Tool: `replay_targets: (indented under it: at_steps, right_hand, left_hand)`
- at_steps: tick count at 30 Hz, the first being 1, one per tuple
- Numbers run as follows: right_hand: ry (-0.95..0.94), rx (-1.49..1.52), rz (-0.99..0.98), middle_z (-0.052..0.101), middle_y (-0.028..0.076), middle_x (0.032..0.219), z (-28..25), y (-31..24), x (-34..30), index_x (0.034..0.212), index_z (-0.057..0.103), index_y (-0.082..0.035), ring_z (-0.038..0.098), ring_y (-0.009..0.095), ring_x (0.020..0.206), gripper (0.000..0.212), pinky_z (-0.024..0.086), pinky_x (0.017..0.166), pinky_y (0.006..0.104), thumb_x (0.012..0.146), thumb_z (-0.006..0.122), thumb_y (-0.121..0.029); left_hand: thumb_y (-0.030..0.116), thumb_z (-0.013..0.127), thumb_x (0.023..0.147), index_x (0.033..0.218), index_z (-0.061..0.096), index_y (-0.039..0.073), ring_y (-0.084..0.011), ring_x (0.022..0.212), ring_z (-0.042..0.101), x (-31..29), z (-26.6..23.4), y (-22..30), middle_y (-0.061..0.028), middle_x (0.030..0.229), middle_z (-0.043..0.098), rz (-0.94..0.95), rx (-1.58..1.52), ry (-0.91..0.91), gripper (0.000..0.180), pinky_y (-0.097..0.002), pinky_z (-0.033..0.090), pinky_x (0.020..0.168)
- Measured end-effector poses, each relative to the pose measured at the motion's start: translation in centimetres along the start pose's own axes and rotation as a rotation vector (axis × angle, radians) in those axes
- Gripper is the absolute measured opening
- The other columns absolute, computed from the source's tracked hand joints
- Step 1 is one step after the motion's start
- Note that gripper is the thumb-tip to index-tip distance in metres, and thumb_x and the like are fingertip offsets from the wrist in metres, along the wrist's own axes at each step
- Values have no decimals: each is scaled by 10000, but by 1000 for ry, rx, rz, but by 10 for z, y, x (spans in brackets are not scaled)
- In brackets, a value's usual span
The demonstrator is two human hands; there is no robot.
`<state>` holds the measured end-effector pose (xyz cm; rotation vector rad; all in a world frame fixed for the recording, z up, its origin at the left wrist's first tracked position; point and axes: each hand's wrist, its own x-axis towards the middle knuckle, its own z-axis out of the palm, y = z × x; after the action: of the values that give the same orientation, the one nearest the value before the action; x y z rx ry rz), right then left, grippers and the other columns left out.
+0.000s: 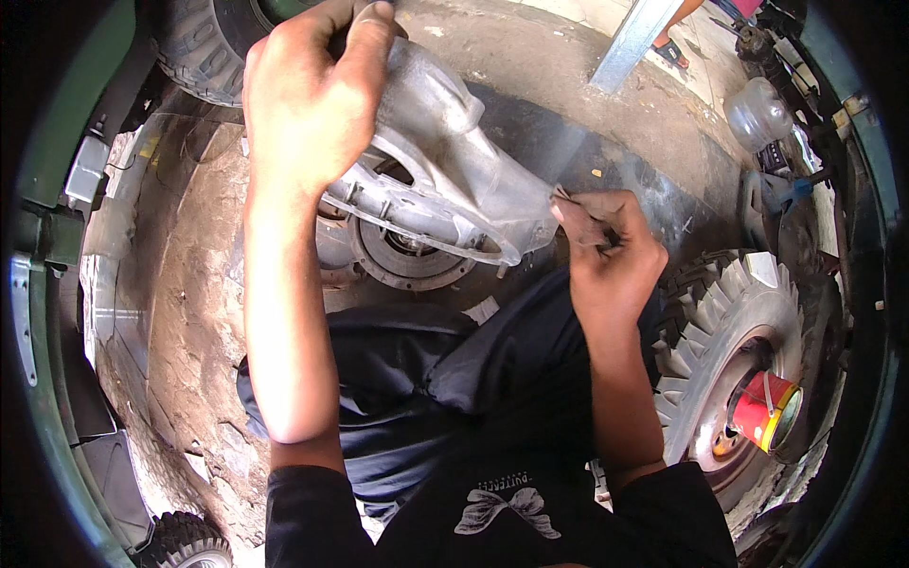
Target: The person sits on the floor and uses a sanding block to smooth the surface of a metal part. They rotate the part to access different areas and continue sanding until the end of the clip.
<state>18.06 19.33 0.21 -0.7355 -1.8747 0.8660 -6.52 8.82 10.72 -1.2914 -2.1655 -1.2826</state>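
A silver cast-metal housing [454,161], with an open flanged rim along its lower side, is tilted in front of me. My left hand [317,99] is closed on its upper left end; some fingertips are hidden behind the wrist and casting. At the housing's right end, my right hand [615,241] is closed in a pinch, thumb and fingertips against the metal edge. Something dark shows between those fingers, too unclear to name. Beneath the housing sits a round metal machine part [417,260] with a ringed face, partly covered by it.
A knobbly tyre [199,47] stands at the far left. On my right a wheel with a chunky tyre [739,331] lies tilted, a red and yellow can [765,411] on its rim. A metal post [634,43] and a person's sandalled foot [670,52] are further back.
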Motion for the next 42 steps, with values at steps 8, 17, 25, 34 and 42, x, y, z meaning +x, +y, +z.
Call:
replay_targets:
  at_steps: [8,17,25,34,42]
  right_hand:
    - [-41,-10,-91,820,96,907,10,-3,6,971,753,-16,745,110,813,153,585,748,301,917,880,-82]
    - [-96,117,-177,799,83,862,32,-11,14,978,758,-63,804,207,799,214,607,744,333,852,694,99]
    - [-144,439,76,798,52,1001,-14,63,34,1004,749,0,715,118,892,128,544,805,283,975,838,-87]
    - [87,648,392,774,79,1177,2,86,18,1276,681,-27,735,156,978,347,529,798,274,1010,813,-208]
    - [-15,800,360,793,127,1132,3,87,15,1274,674,5,790,210,983,309,599,823,296,1024,787,-139]
  left_hand:
    - [320,599,1076,1052,746,-8,-172,719,580,2,-2,-2,-123,749,663,29,27,0,360,-333,481,725]
    - [320,596,1071,1049,746,-7,-136,727,541,6,-3,-2,-64,737,615,-52,15,-48,360,-325,444,700]
    - [302,588,1075,1260,779,-14,-183,1001,721,10,-1,-22,-127,1059,811,6,-12,49,413,-302,515,965]
    - [227,518,1086,1105,793,-41,-142,862,649,6,-3,-7,-56,910,754,-14,-176,-40,385,-280,498,850]
    - [240,552,1098,1134,802,-39,-164,1003,672,6,-6,-9,-84,1049,785,-19,-180,-72,377,-291,483,960]
